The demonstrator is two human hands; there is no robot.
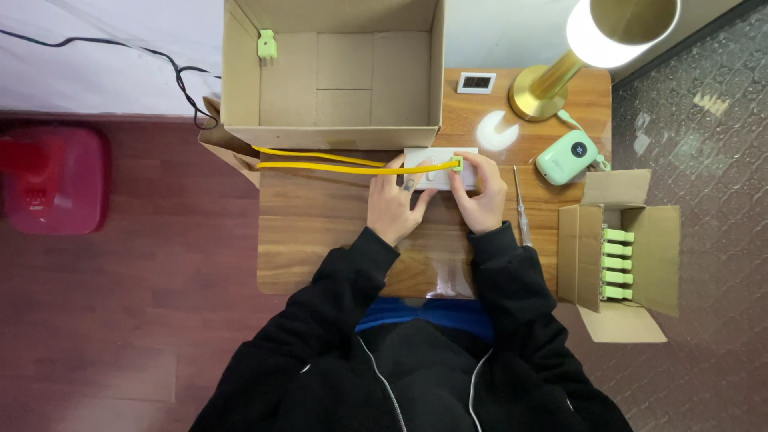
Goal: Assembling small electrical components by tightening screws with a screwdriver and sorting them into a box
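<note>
Head view: both hands sit on a white box [438,168] on the wooden table [320,240]. Left hand [394,204] presses down on the box, fingers bent over it. Right hand [480,196] pinches a small green plug [458,164] at the end of a yellow cable [320,166]. Behind them stands a big open cardboard box [240,80]. A gold lamp [552,80] shines nearby.

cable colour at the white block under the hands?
Yellow cable, ending in a light green plug at the right hand. Head view, the only one.
</note>
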